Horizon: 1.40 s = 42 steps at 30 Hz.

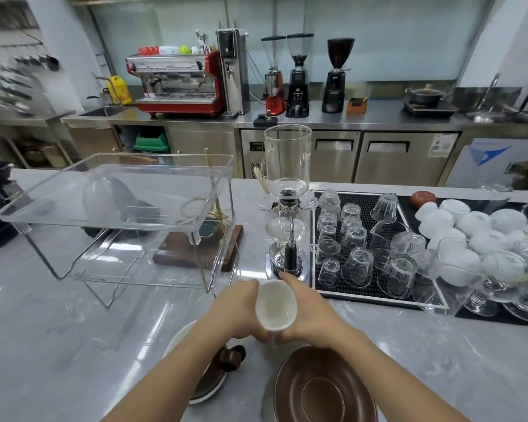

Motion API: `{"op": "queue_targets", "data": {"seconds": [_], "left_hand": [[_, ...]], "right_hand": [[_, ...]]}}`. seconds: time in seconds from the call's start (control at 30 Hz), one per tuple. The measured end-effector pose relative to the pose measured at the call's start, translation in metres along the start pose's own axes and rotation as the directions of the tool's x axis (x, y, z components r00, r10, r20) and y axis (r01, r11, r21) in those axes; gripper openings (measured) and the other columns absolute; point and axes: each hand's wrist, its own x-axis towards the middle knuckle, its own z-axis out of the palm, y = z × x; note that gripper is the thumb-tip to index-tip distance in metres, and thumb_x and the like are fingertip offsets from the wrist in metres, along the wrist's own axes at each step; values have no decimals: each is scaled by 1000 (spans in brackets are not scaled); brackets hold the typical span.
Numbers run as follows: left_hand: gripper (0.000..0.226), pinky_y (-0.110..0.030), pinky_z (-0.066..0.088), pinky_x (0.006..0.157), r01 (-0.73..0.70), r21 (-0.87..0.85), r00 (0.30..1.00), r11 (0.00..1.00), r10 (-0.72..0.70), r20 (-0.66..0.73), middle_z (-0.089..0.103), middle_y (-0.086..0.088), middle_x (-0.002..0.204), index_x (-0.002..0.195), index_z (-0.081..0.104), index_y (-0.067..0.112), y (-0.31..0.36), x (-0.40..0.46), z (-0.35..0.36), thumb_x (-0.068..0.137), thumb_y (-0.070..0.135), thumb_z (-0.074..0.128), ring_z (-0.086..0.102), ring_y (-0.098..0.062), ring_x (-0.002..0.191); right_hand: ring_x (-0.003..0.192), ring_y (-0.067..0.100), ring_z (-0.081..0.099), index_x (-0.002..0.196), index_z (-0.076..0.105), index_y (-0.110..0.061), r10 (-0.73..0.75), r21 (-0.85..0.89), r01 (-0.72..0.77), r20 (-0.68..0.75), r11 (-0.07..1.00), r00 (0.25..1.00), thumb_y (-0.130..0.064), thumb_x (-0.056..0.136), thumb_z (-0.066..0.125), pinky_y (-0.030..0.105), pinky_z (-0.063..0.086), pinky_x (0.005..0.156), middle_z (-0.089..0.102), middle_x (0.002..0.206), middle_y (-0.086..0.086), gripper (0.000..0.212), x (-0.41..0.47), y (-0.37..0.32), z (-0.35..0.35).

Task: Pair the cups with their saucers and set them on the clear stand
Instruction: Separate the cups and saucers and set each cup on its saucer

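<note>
We see a glossy white glazed cup (276, 306), ceramic by its look, at lower centre. At the bottom edge lies a brown saucer (323, 388) with a smooth satin sheen. The stand (116, 193) at left is clear, shiny plastic. The counter (73, 330) looks like polished pale marble. At right, clear glasses (357, 248) sit on a matt black, finely textured mat (366, 202).

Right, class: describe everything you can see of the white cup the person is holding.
The white cup is small, round and looks like glazed ceramic. Its mouth tilts toward the camera, showing an empty pale interior. It is held above the grey counter, gripped between the left hand and right hand. No handle shows.
</note>
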Motion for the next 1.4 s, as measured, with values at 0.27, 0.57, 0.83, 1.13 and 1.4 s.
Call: {"op": "queue_targets", "data": {"seconds": [0.27, 0.57, 0.83, 1.13, 1.4], "left_hand": [[84, -32, 48, 64, -11, 86, 999, 996, 7, 47, 65, -1, 94, 100, 57, 19, 4, 5, 7, 39, 72, 79, 62, -21, 82], [84, -36, 52, 75, 35, 108, 998, 994, -41, 51, 65, -4, 108, 112, 56, 17, 11, 2, 9, 48, 60, 88, 64, -24, 97], [91, -34, 48, 78, 35, 145, 998, 989, -42, 42, 63, -3, 118, 120, 48, 16, 20, -9, 5, 52, 61, 88, 62, -24, 108], [90, -33, 49, 93, -193, 33, 946, 981, 195, -259, 58, 12, 132, 135, 50, 28, 12, -61, -11, 64, 82, 64, 54, -14, 121], [101, -32, 36, 116, -224, -117, 867, 968, 143, -478, 45, 10, 155, 150, 45, 26, -22, -118, -12, 73, 91, 45, 44, -11, 141]], "right_hand": [[130, 12, 47, 154, 19, -34, -20, -37, 22, 63, 999, 998, -45, 48, 83, 26, 41, 104, 44, 149, -7, 124, 3, 17, 4], [140, 8, 34, 156, 19, -24, -90, -14, 91, 66, 996, 994, -39, 57, 90, 19, 29, 111, 32, 156, -8, 123, 3, 20, 5], [152, 14, 9, 157, 3, -30, -60, -90, 71, 112, 993, 992, -49, 57, 83, 30, 20, 121, 8, 165, 1, 129, 1, 19, 7], [151, 7, -9, 157, 0, -28, -136, -167, 128, -35, 978, 990, -58, 72, 75, 28, 5, 120, -8, 165, -7, 117, -36, -6, -20], [146, -9, -7, 156, 10, -36, -215, -129, 197, -145, 972, 966, -76, 70, 63, 17, 5, 117, -4, 160, -24, 108, -67, -48, -7]]}}
